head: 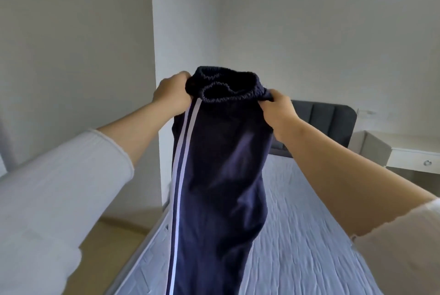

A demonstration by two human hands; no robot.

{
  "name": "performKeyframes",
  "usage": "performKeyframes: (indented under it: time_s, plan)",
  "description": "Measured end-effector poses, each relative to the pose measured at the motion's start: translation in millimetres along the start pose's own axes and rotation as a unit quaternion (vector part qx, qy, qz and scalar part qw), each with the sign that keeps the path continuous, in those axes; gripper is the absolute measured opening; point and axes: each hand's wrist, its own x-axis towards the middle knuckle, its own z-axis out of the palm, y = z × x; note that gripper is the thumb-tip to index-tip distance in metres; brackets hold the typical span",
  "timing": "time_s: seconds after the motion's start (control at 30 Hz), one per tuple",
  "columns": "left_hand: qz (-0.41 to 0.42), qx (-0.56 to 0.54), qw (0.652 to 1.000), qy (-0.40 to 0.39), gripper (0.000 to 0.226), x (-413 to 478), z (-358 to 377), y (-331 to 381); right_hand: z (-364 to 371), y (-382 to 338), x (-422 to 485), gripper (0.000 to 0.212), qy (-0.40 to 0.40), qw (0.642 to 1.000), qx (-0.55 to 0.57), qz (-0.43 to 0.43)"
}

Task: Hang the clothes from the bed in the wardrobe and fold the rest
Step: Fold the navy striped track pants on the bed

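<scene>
Mid-step on folding: navy track trousers held up by the elastic waistband over the bed, legs hanging toward its left edge. Left hand pinching one waistband end, right hand the other, fingers curled into the cloth. Next, probably: lowering flat onto the mattress, legs aligned, stripe outward.

A dark grey padded headboard stands against the pale back wall. Just right of the headboard sits a white worktop with a drawer front carrying a round silver knob. Left of the headboard a white wall corner juts forward, and below it lies a strip of light wooden floor.
</scene>
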Motion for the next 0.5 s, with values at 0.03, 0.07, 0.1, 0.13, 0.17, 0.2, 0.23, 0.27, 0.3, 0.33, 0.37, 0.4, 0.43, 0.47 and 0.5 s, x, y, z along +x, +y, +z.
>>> performKeyframes:
  time_s: [0.03,0.07,0.1,0.13,0.17,0.2,0.23,0.27,0.3,0.33,0.37,0.4,0.43,0.47,0.5]
  plan:
    - [0.010,-0.030,0.999,0.021,0.026,3,-9,1,1,-9,2,0.021,0.004,1.000,0.005,-0.024]
    - [0.017,-0.060,0.997,0.041,0.026,4,-18,2,1,-17,2,0.022,0.005,0.999,0.017,-0.045]
    - [0.022,-0.088,0.994,0.058,0.026,4,-26,3,1,-24,1,0.025,0.005,0.997,0.035,-0.063]
    - [0.026,-0.112,0.991,0.070,0.026,3,-35,4,0,-30,-2,0.027,0.003,0.995,0.057,-0.077]
    - [0.031,-0.137,0.987,0.074,0.025,0,-43,4,-1,-35,-6,0.028,0.000,0.993,0.078,-0.087]
    - [0.032,-0.165,0.983,0.071,0.022,-5,-50,3,-2,-39,-12,0.028,-0.005,0.991,0.097,-0.092]
    - [0.027,-0.198,0.978,0.061,0.018,-11,-56,2,-5,-42,-19,0.027,-0.012,0.989,0.114,-0.093]
    - [0.018,-0.233,0.971,0.049,0.017,-20,-62,1,-8,-43,-26,0.025,-0.021,0.987,0.129,-0.091]
    - [0.007,-0.264,0.964,0.034,0.020,-30,-66,-1,-12,-42,-34,0.024,-0.031,0.986,0.139,-0.086]
    - [-0.005,-0.292,0.956,0.017,0.025,-43,-69,-2,-15,-39,-44,0.022,-0.041,0.986,0.143,-0.079]
    - [-0.016,-0.316,0.949,-0.001,0.028,-57,-71,-3,-19,-34,-54,0.021,-0.051,0.986,0.144,-0.071]
    - [-0.027,-0.334,0.942,-0.017,0.028,-73,-72,-4,-22,-29,-65,0.019,-0.064,0.984,0.152,-0.061]
    - [-0.037,-0.346,0.937,-0.033,0.028,-89,-71,-6,-26,-22,-77,0.017,-0.076,0.982,0.165,-0.050]
    - [-0.047,-0.351,0.934,-0.048,0.027,-106,-70,-8,-29,-14,-90,0.016,-0.088,0.979,0.181,-0.036]
    - [-0.055,-0.350,0.933,-0.063,0.027,-125,-68,-10,-32,-4,-104,0.015,-0.098,0.976,0.192,-0.022]
